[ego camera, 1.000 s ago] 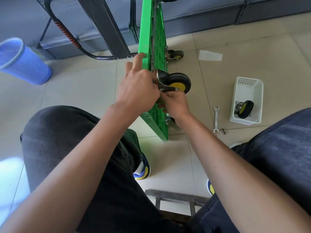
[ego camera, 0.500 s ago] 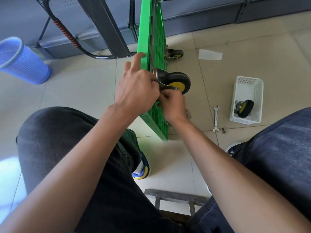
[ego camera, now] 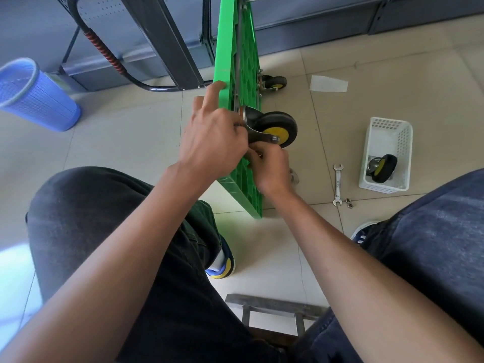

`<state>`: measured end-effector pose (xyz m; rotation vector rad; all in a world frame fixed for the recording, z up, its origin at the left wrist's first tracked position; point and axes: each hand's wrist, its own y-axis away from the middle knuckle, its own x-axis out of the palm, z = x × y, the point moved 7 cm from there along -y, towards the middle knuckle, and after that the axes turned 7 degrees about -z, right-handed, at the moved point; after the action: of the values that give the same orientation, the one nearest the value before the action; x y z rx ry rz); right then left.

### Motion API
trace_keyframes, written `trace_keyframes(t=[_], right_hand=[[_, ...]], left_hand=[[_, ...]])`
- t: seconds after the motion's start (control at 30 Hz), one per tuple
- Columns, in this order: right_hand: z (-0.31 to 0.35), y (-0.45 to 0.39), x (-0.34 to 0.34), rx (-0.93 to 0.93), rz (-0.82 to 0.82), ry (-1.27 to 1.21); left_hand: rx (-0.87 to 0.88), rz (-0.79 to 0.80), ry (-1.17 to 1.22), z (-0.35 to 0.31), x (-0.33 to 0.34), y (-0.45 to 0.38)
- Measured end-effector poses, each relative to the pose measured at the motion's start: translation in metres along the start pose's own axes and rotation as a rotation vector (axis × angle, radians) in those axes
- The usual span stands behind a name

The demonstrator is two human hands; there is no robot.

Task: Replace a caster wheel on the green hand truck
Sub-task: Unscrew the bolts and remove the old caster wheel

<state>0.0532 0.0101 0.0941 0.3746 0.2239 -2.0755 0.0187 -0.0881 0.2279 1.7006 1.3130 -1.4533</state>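
Observation:
The green hand truck (ego camera: 242, 53) stands on its edge on the tiled floor, underside facing right. A black caster wheel with a yellow hub (ego camera: 275, 128) sits against that underside. My left hand (ego camera: 213, 138) holds the caster's metal bracket against the deck, index finger stretched up along the green edge. My right hand (ego camera: 269, 165) is just below the wheel, its fingers curled at the base of the bracket; what they pinch is hidden. Another caster (ego camera: 273, 82) is mounted farther up the deck.
A white basket (ego camera: 392, 132) at the right holds another black and yellow caster (ego camera: 383, 169). A wrench (ego camera: 337, 183) and two nuts (ego camera: 348, 202) lie on the floor beside it. A blue bin (ego camera: 34, 96) lies at the left. My knees flank the truck.
My right hand has shifted slightly up and left under the wheel, fingers working at the bracket. My left hand and the caster have stayed in place.

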Motion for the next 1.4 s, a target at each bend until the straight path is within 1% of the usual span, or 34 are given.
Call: trace_keyframes(t=[0.17,0.33,0.5,0.57,0.77,0.87,0.93,1.13,1.23,1.4], right_hand=[[0.001,0.001,-0.002,0.022,0.022,-0.033],[-0.002,-0.001,-0.002,0.202,0.016,-0.171],[-0.007,-0.003,0.004,0.281,0.04,-0.195],[-0.009,-0.004,0.005,0.278,0.045,-0.173],[-0.003,-0.002,-0.001,0.168,0.029,-0.115],[0.001,-0.001,-0.002,0.129,0.036,-0.085],[0.001,0.0,-0.003,0.141,0.043,-0.094],[-0.007,-0.006,0.001,0.272,0.032,-0.167],[-0.011,-0.008,0.004,0.266,0.045,-0.168],[-0.013,-0.008,0.003,0.204,0.062,-0.181]], left_hand=[[0.005,0.001,0.002,0.0,0.0,0.0],[0.005,0.014,-0.007,0.001,0.0,0.0],[-0.007,0.03,0.02,0.001,-0.002,0.0],[-0.007,0.029,0.029,0.001,-0.002,0.001],[-0.015,0.006,0.039,0.0,-0.002,0.001],[0.015,0.009,0.04,0.0,-0.001,0.001],[0.03,0.007,0.034,0.0,-0.002,0.002],[0.03,0.012,0.042,0.0,-0.004,0.002],[0.024,0.016,0.043,0.0,-0.005,0.002],[0.013,0.021,0.04,0.0,-0.005,0.002]])
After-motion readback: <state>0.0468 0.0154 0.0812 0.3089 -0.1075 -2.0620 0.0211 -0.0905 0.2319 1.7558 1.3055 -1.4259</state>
